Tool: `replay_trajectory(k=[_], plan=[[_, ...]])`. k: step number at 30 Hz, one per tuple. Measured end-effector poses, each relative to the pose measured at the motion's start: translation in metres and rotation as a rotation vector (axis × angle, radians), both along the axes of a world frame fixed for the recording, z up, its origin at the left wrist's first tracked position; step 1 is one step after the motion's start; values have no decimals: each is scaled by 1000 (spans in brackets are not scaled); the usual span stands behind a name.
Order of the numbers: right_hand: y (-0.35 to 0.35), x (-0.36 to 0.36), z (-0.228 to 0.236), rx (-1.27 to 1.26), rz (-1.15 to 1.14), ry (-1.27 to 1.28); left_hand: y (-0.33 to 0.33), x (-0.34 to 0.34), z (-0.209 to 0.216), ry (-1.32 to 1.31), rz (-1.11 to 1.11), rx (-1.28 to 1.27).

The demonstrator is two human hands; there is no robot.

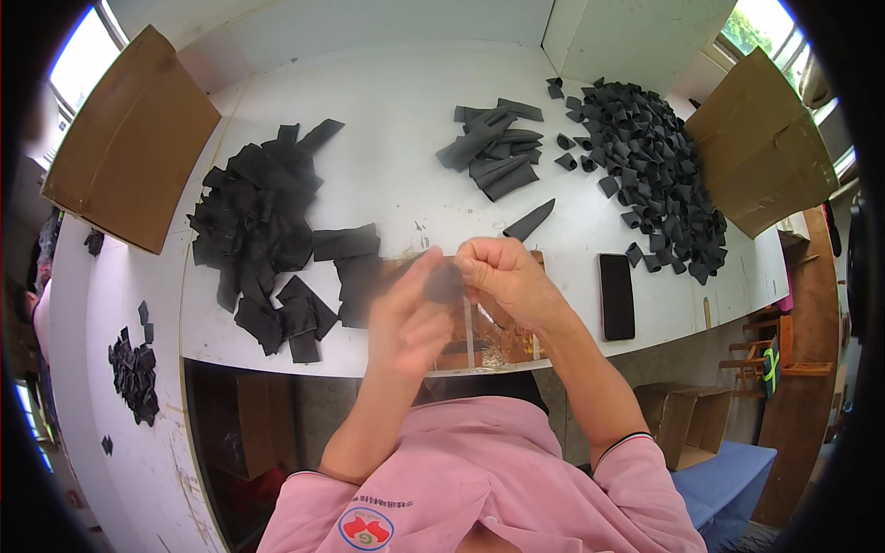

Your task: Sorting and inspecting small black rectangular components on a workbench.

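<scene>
A small dark grey fabric piece point(444, 284) is between my two hands above the front edge of the white table. My right hand point(505, 274) is closed, thumb and fingers pinching its right side. Smeared a little by motion, my left hand point(410, 318) has the piece's left side between thumb and fingers. Flat dark fabric pieces point(359, 276) lie just left of my left hand. Beyond my hands are one long pointed fabric tube point(531, 219) and a small group of similar tubes point(498, 152). Under my hands a brown, tape-covered patch point(498, 341) shows on the table.
A large heap of flat dark pieces point(258, 203) spreads at left. Many short dark tubes point(645, 166) are piled at right, near a black phone point(617, 297). Cardboard flaps point(134, 138) stand at both sides. An open carton point(682, 419) sits below the table's right side.
</scene>
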State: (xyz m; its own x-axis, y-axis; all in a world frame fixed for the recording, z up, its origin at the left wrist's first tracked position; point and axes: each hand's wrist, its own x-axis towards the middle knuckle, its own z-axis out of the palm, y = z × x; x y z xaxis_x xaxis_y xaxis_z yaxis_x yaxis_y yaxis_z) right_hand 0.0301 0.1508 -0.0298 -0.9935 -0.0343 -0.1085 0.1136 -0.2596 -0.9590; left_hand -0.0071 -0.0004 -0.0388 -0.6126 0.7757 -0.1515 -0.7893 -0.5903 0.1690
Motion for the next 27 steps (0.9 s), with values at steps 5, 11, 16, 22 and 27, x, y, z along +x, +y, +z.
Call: replay_trajectory(k=[5,11,16,22,27], plan=[[7,-4,-9,-62,94,8,1,10,-18,76,45,-22],[8,8,-32,-160,62,10,7,18,-16,919,372,-708],[9,18,-11,259,-249,118,7,2,-2,1755,673,-925],[1,18,34,1496,-45,642,4,18,0,1153,736,-758],[1,23,-30,1219,-161,598,2,17,-52,1159,495,-981]])
